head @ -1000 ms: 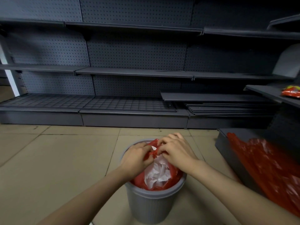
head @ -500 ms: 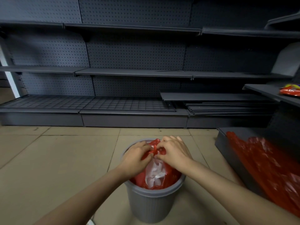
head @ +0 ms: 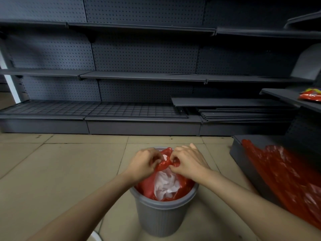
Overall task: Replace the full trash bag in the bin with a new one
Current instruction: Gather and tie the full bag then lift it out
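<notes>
Two hands, left hand [head: 145, 165] and right hand [head: 188, 162], hiding red bag [head: 180, 186] knot

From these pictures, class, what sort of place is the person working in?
Probably a shop aisle, seemingly unstocked: dark pegboard-backed shelving lines the wall, loose shelf boards lie stacked on the bottom tier, and a lone snack packet sits on a side shelf.

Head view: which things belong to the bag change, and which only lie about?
Job: full red bag, grey bin, left hand, right hand, spare red bags.
Lying about: snack packet, stacked shelf boards.
</notes>
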A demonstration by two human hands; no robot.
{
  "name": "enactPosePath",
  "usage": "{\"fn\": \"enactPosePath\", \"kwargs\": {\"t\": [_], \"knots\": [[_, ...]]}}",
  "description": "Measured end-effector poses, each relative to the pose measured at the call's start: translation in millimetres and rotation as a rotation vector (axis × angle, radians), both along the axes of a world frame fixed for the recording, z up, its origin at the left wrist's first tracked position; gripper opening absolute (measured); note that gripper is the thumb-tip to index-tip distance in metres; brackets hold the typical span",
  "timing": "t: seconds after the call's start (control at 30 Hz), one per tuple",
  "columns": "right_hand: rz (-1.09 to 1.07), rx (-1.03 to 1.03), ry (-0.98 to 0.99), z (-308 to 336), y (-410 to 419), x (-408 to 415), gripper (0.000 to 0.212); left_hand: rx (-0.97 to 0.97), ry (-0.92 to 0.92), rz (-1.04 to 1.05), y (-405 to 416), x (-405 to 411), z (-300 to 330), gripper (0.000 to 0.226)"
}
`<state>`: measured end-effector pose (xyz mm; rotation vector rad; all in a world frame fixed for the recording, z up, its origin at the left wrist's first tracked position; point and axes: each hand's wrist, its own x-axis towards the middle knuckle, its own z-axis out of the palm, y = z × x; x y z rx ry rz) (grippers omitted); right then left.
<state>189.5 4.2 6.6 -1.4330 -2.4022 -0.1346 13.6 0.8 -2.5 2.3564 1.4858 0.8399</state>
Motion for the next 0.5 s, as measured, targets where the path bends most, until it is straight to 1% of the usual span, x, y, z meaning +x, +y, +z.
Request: {"fn": "enactPosePath", "kwargs": {"t": [0.23, 0.33, 0.5], "knots": [[-0.021, -0.044, 0.052, 5, 9, 6, 0.016, 0.116, 0.013, 0.081, 2, 3, 8, 0.025], [-0.055, -0.061, 0.063, 7, 12, 10, 0.012, 0.163, 0.035, 0.110, 6, -1, 13, 0.023], [-0.010, -0.044, 0.015, 11, 6, 14, 0.014, 0.152, 0.099, 0.149, 10, -6, 10, 0.024]]}}
